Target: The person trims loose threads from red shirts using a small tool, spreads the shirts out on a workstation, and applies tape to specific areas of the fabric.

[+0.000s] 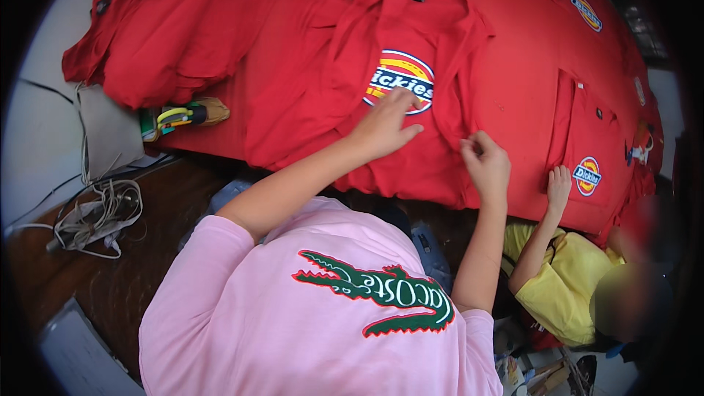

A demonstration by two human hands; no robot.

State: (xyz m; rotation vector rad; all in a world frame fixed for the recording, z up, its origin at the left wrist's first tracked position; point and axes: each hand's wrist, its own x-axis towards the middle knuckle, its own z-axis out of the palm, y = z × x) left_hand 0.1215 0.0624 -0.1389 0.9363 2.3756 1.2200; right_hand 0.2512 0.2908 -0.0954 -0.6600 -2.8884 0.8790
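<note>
Red fabric fills the head view: a T-shirt (352, 103) lies on the red counter (517, 51), straight ahead of the wearer, its round emblem (400, 73) facing up. The left hand (385, 126) is loosely spread at the emblem's lower edge. The right hand (488, 165) curls at the shirt's right side — whether it pinches cloth, I cannot tell. Red garments (176, 29) heap at upper left; a co-worker in yellow (561, 286) sits at right.

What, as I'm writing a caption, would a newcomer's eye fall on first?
Probably the red shirt laid out at upper centre, its round print partly behind the left hand. Below, a green crocodile stands out on the wearer's pink shirt. At lower right, a co-worker's yellow top contrasts.
</note>
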